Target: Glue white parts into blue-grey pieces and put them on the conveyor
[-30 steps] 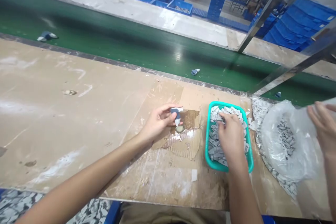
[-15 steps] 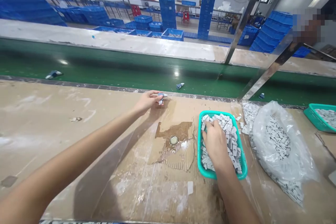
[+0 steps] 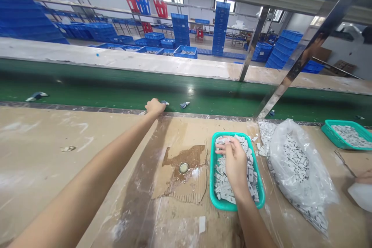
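Note:
My left hand (image 3: 155,107) reaches over the near edge of the green conveyor belt (image 3: 124,95). Its fingers are closed at a small blue-and-white plastic part (image 3: 165,103), which pokes out on the right side and is partly hidden. A similar blue-and-white part (image 3: 185,105) lies on the belt just to the right. My right hand (image 3: 236,159) is over a turquoise basket (image 3: 212,186) heaped with small grey plastic pieces (image 3: 225,190). Its fingers are bent around a small grey piece (image 3: 222,140) near the basket's far left corner.
A clear plastic bag (image 3: 316,186) of grey pieces slumps right of the basket. Beyond it stand another turquoise basket (image 3: 327,131) and part of another person's hand (image 3: 364,177). A metal post (image 3: 279,89) rises at the belt. Wet cardboard (image 3: 168,182) bears a round disc (image 3: 183,168).
My left hand has moved forward from the table edge onto the belt with its part. My right hand has lifted slightly from the pieces, fingers showing more. The view has tilted up.

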A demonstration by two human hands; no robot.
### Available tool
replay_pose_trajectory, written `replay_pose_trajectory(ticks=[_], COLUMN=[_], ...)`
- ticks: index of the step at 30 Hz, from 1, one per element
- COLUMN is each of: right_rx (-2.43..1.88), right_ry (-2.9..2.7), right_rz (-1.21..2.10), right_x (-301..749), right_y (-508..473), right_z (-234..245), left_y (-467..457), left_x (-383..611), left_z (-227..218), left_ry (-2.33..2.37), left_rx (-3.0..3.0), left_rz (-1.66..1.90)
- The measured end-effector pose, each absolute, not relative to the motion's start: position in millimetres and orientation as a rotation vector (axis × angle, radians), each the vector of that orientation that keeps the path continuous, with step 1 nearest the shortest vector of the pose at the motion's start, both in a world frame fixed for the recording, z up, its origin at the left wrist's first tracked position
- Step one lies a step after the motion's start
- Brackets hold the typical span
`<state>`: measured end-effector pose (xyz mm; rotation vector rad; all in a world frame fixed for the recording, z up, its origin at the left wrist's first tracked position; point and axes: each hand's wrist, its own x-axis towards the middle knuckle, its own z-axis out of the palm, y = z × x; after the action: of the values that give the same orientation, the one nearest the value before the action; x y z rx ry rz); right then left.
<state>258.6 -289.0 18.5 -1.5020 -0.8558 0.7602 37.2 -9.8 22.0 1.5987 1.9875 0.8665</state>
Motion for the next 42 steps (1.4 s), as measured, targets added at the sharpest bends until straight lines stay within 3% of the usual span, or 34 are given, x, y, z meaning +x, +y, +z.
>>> replay_pose_trajectory(ticks=[4,10,18,26,34,42], right_rx=[-1.319,-1.236,-1.27,-1.246,-1.333,-1.586], right_ry=[-0.58,-0.427,-0.572,-0.571,-0.788,-1.294], right_rz=[0.96,0.953,0.987,1.122,1.152,0.856], right_x=[261.2,263.3,264.0,260.7,257.1,225.6], right_y=[-286.1,-285.5,-288.6,-287.2,-293.6,-308.5], right_z=[23.2,21.7,19.2,24.5,25.4,26.2], left_y=[-12.9,-15.2,-24.0,-102.9,-211.0,-226.4], left_x=[63.6,100.1,79.3,60.5,23.8,13.2], left_z=[12.6,-1.8,17.2,33.5,9.8,-6.5], left_ry=[1.92,1.753,1.752,1.152,0.718,0.59], left_rx=[1.894,2.006,1.652,1.164,0.519,0.563], left_rz=[0.773,0.61,0.813,0.814,0.717,0.616])
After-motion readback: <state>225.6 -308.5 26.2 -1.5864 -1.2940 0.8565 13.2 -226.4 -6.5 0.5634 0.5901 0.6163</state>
